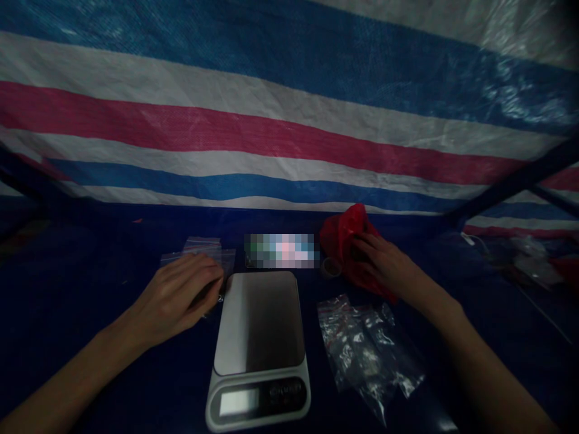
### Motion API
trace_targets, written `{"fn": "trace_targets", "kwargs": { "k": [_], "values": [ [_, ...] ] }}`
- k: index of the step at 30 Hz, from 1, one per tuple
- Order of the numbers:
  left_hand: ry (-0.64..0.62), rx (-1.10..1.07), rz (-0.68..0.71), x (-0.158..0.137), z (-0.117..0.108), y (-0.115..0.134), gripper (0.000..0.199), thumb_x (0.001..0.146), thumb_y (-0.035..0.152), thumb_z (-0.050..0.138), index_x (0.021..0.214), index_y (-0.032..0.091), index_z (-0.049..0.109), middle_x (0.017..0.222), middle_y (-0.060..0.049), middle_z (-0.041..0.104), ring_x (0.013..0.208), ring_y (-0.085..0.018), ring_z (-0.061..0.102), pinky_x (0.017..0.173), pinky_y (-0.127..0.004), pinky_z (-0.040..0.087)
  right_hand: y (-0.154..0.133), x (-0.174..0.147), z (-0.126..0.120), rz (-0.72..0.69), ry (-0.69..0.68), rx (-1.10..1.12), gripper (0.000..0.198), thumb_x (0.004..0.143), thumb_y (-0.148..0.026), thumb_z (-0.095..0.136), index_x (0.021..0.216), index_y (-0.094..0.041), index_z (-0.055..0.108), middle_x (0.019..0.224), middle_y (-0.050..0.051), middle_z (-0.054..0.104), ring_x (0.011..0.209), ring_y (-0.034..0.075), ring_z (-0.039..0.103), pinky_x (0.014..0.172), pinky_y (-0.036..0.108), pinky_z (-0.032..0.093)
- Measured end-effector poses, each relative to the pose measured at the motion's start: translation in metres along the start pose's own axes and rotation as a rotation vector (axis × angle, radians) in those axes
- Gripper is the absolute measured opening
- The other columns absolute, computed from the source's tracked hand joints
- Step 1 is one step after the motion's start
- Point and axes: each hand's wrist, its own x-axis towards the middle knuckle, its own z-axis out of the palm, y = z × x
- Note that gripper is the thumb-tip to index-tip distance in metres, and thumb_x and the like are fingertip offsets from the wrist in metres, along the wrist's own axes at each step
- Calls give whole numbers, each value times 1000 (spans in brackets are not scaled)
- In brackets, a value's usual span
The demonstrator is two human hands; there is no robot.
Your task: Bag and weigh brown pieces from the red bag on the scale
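Note:
My left hand (187,286) hovers at the left edge of the kitchen scale, over clear zip bags (202,243). Its fingers are curled and pressed together; what they pinch is hidden, though a bit of clear plastic shows below. My right hand (380,259) reaches into the mouth of a crumpled red plastic bag (355,220). Its visible fingers are apart and slightly bent, while the thumb and the bag's contents are out of sight. Between both hands sits the scale (260,325), its metal plate bare and its display lit.
A small round clear cup (332,267) stands against the red bag. More clear zip bags (368,349) lie spread right of the scale. Behind it is a blurred-out phone-like screen (283,251). Striped tarpaulin (271,126) closes off the back, with dark frame bars (511,175) at the sides.

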Motion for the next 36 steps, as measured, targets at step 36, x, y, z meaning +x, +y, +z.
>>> {"fn": "trace_targets", "kwargs": {
  "k": [36],
  "values": [
    [-99,18,35,-7,7,1,15,97,12,60,107,17,71,99,-6,78,91,-21,73,87,-37,58,-84,7,-18,-100,321,635,23,105,-28,56,113,-22,76,105,9,72,91,19,72,78,33,63]
  ]
}}
